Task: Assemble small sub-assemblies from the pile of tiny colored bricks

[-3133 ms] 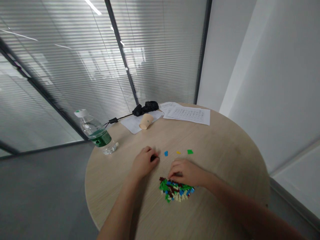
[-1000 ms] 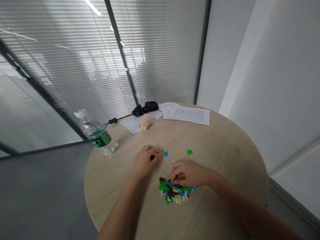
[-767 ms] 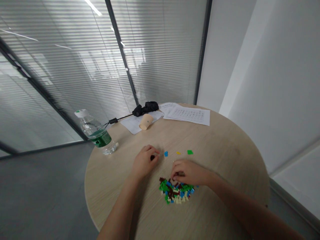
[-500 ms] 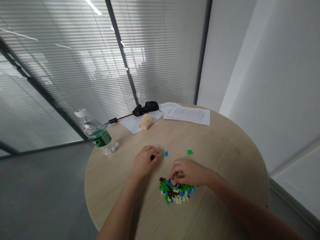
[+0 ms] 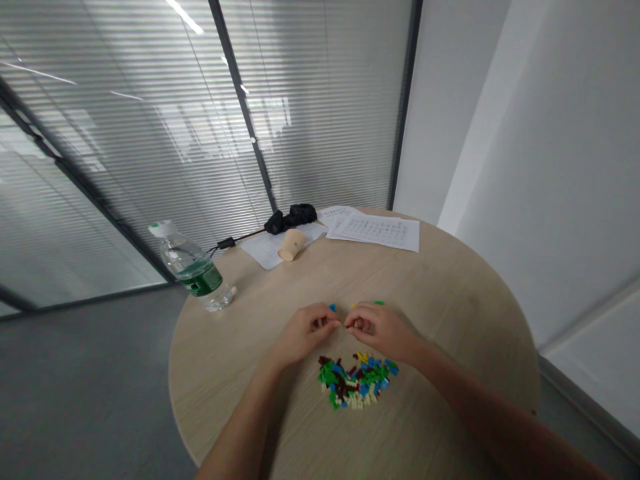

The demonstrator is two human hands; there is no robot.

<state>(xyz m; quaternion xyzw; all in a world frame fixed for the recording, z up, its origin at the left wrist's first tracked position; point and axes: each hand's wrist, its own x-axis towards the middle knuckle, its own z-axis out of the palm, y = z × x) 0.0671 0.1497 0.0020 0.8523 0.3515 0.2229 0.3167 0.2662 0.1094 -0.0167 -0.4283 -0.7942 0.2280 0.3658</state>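
Observation:
My left hand (image 5: 311,329) is closed in a pinch above the table, just beyond the pile; whatever lies between its fingertips is too small to make out. Facing it, almost fingertip to fingertip, my right hand (image 5: 376,329) pinches a tiny dark reddish building brick (image 5: 346,326). On the near side of both hands is a heap of small building bricks (image 5: 356,381) in green, blue, brown, cream and yellow. Behind my fingers, a blue brick (image 5: 332,307) and a green brick (image 5: 379,303) lie apart from the heap, partly covered. Only a speck of a yellow piece shows between them.
The round wooden table (image 5: 450,287) carries a water bottle (image 5: 200,277) at its left edge. Toward the back lie a tipped paper cup (image 5: 292,245), a black folded umbrella-like bundle (image 5: 295,217) and printed sheets (image 5: 383,230). A wall and blinds stand behind.
My right hand has lifted away from the heap and uncovered its yellow bricks. My left hand has moved right and nearer, so the fingertips of both hands now almost meet.

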